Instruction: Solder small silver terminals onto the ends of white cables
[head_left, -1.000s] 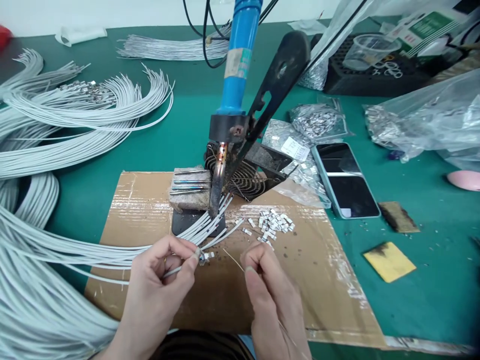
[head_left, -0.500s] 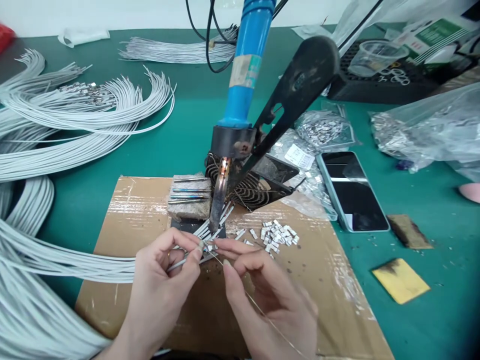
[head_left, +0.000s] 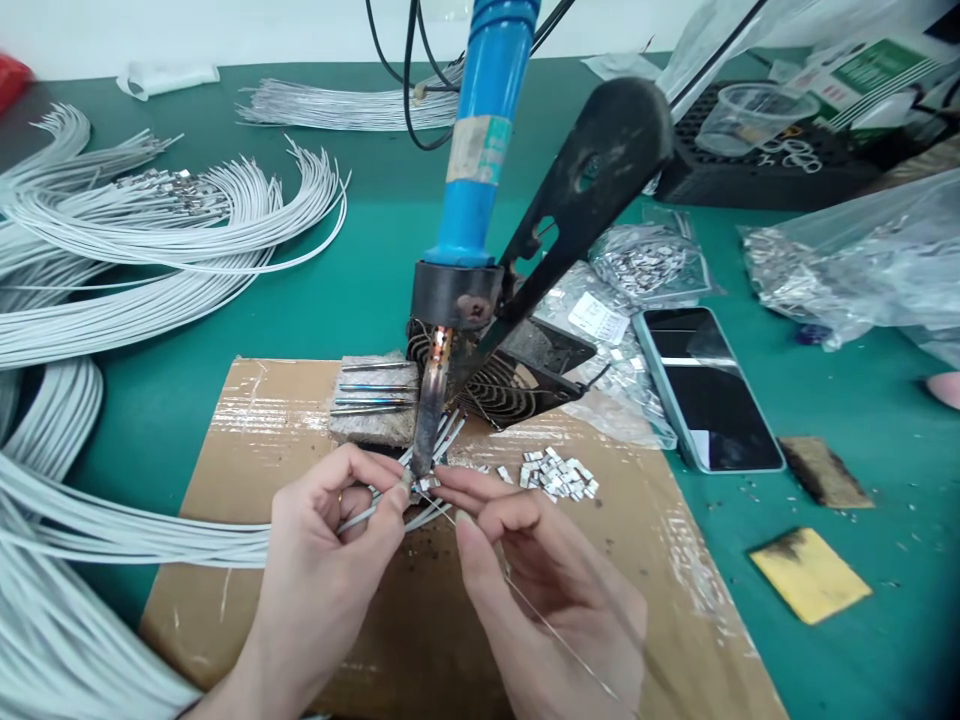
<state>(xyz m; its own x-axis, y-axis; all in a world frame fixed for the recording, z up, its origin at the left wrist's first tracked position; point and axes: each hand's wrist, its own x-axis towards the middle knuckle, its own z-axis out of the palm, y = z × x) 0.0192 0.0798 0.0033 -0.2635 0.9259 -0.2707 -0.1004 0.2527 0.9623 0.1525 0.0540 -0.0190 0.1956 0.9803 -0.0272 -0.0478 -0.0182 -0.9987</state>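
Observation:
My left hand point(head_left: 330, 560) pinches the end of a white cable point(head_left: 360, 517) with a small metal terminal at its tip, held right under the tip point(head_left: 424, 440) of a blue-handled soldering iron point(head_left: 480, 150) fixed in a black stand. My right hand point(head_left: 540, 590) pinches a thin solder wire point(head_left: 555, 640) and brings its end to the same spot point(head_left: 429, 484). Both hands meet over a sheet of taped cardboard point(head_left: 300, 600). A small heap of loose metal terminals point(head_left: 559, 473) lies just right of the iron tip.
Bundles of white cables point(head_left: 112, 300) cover the green table's left side. A small fan point(head_left: 510, 385) sits behind the iron, a phone point(head_left: 712, 390) to the right, with bags of terminals point(head_left: 645, 255), a yellow sponge point(head_left: 810, 575) and a black tray point(head_left: 757, 160).
My right hand moved up and left, bringing the solder wire from beside the cable end to the iron's tip. The left hand raised the cable end slightly towards the tip.

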